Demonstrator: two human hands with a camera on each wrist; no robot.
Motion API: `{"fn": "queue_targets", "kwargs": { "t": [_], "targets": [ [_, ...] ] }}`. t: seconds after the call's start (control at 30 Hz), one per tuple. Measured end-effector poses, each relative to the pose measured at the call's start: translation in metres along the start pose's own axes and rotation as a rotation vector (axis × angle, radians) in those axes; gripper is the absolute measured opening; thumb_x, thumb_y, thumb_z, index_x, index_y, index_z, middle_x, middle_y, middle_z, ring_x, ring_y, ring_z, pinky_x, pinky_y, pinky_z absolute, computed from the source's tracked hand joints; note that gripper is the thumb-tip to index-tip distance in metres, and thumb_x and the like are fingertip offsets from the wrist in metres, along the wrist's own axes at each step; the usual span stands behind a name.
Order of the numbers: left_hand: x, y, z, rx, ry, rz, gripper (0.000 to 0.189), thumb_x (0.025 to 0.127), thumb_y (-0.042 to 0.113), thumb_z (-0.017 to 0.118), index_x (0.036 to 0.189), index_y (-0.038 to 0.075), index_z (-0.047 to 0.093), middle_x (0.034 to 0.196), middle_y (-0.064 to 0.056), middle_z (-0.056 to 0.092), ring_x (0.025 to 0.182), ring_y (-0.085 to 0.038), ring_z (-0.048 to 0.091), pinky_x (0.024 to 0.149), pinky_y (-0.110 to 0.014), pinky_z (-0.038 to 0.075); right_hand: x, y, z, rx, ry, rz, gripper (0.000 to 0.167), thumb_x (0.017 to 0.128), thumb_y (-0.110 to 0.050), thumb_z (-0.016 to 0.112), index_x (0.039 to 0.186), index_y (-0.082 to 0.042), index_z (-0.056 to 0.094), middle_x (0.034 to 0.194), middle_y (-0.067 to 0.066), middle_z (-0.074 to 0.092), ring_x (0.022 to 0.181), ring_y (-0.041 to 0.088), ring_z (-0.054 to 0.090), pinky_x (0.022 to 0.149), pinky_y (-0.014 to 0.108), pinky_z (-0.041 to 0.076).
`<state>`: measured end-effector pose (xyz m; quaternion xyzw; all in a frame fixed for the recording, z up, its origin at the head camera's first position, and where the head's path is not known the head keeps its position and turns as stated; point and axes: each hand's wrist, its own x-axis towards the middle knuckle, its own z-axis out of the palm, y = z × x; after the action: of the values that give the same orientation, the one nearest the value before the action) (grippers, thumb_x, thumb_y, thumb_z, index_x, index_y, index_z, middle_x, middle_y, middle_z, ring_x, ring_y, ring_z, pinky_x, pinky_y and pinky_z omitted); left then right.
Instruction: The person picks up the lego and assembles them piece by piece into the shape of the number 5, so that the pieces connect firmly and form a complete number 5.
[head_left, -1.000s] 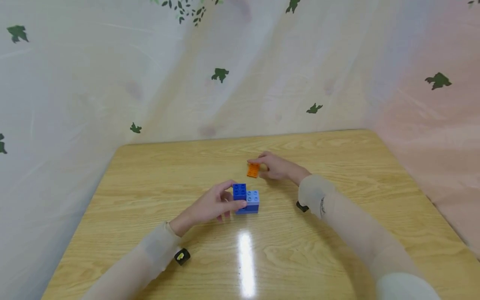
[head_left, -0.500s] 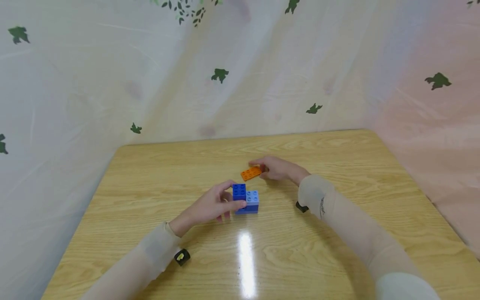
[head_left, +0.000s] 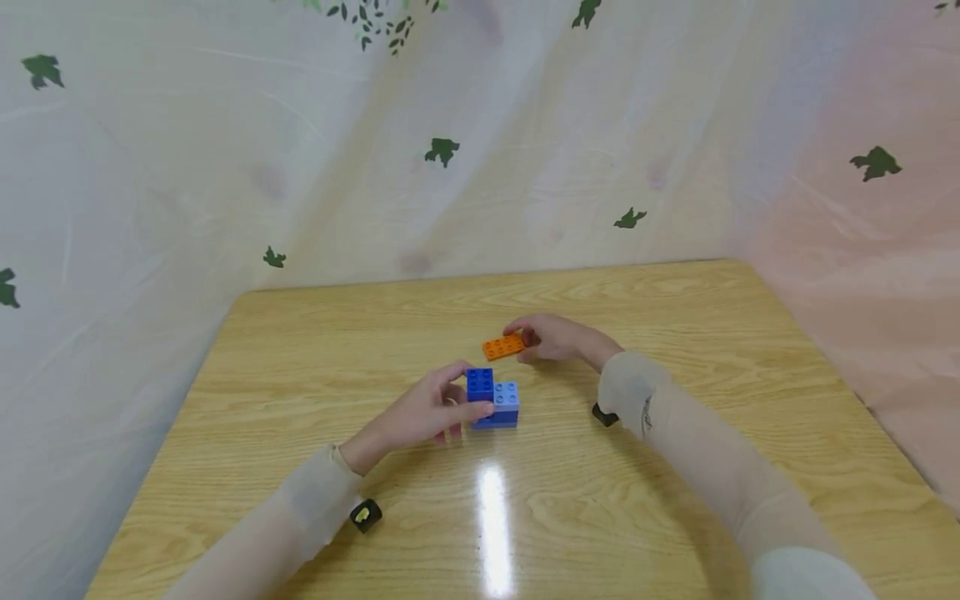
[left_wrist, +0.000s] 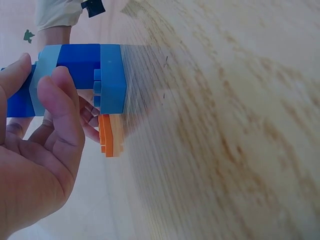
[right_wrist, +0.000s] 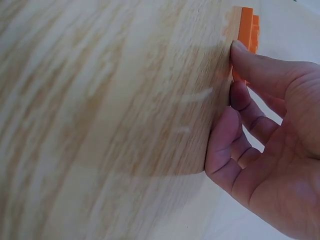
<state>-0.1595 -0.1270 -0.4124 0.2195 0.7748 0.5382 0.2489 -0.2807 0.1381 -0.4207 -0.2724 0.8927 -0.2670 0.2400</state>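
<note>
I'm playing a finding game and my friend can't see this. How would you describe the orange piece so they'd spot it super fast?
Start at the wooden table and find the blue stack held by the left hand. Just beyond it, touched by the right hand, lies the orange brick. Unlike the taller, stepped blue stack, it is flat and the only orange piece.

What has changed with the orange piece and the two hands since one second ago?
The orange studded plate has turned: its free end, earlier pointing toward the person, now points left. The right hand remains at its other end; nothing was visibly let go. Unchanged: the left hand holds the blue brick stack.
</note>
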Motion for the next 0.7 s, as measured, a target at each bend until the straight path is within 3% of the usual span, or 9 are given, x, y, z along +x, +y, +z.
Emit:
{"fn": "queue_targets", "kwargs": {
  "t": [0.27, 0.7],
  "targets": [
    [-0.0007, 0.0031, 0.0009, -0.012, -0.003, -0.002, 0.042, 0.097, 0.038, 0.07, 0.133, 0.023, 0.053, 0.094, -0.023, 0.067, 0.068, -0.047, 0.063, 0.048, -0.037, 0.055, -0.0034, 0.0017, 0.0007, 0.022, 0.025, 0.022, 0.053, 0.093, -0.025, 0.077, 0.141, -0.012, 0.057, 0.109, 0.008, 0.06, 0.099, 0.025, 0.053, 0.09, 0.039, 0.046],
    [-0.001, 0.005, 0.0026, -0.017, 0.006, -0.008, 0.039, 0.099, 0.033, 0.069, 0.132, 0.02, 0.055, 0.092, -0.024, 0.066, 0.068, -0.048, 0.061, 0.048, -0.036, 0.053, -0.0025, 0.0046, 0.0035, 0.034, 0.046, 0.028, 0.048, 0.092, -0.025, 0.079, 0.135, -0.012, 0.061, 0.108, 0.007, 0.061, 0.097, 0.024, 0.053, 0.088, 0.038, 0.046]
  ]
}}
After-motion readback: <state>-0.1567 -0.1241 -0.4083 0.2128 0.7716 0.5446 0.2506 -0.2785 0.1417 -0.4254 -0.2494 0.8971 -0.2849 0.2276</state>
